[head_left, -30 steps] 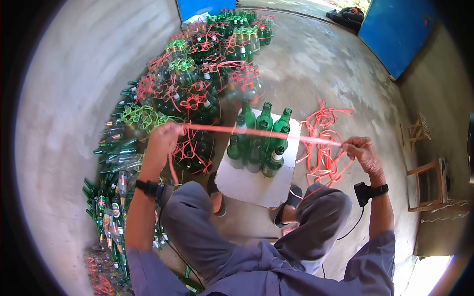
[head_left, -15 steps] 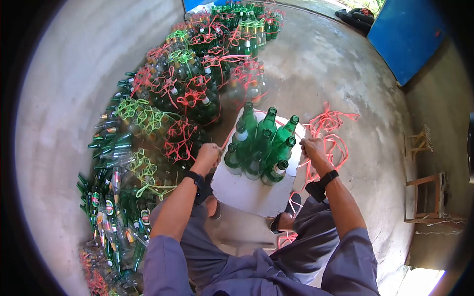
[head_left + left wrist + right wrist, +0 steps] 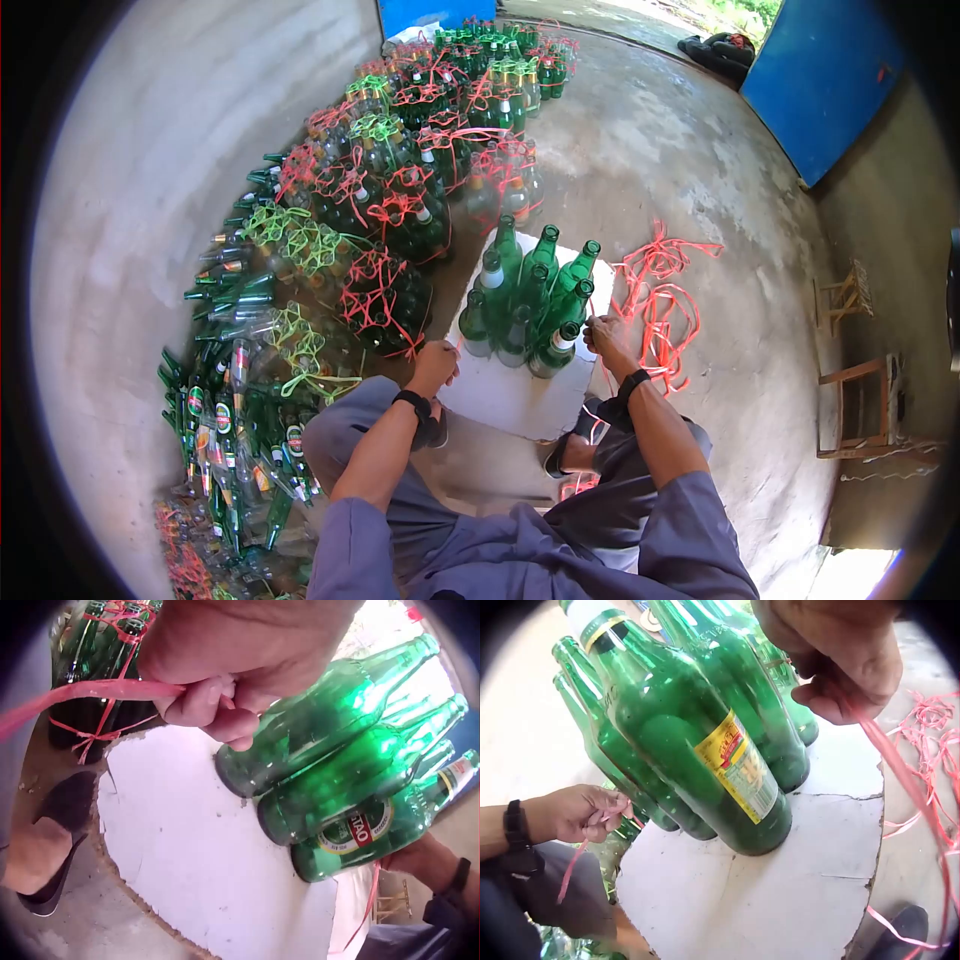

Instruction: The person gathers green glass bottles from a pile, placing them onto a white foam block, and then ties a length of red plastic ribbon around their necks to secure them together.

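Observation:
Several green glass bottles point(image 3: 530, 290) stand upright in a tight cluster on a white board point(image 3: 500, 395) with ragged edges. My left hand point(image 3: 434, 368) is at the board's left edge and grips a red plastic strap point(image 3: 112, 690), whose loose end trails from the fist. On the other side my right hand point(image 3: 608, 342) pinches the same kind of strap point(image 3: 900, 772), close beside the nearest right bottle. Between the hands, the strap's run behind the bottles is mostly hidden. A yellow label point(image 3: 739, 765) shows on one bottle in the right wrist view.
Loose red strap point(image 3: 660, 320) lies coiled on the floor at right. Bundles of bottles tied with red and green strap point(image 3: 400, 200) crowd the left, above loose bottles point(image 3: 225, 420) lying in a heap. A small wooden frame point(image 3: 860, 405) stands by the right wall.
A second ago the hands held the strap stretched across above the bottles. Both came down and inward to the cluster's sides, then slightly nearer the body, bringing the strap down around the bottles' far side.

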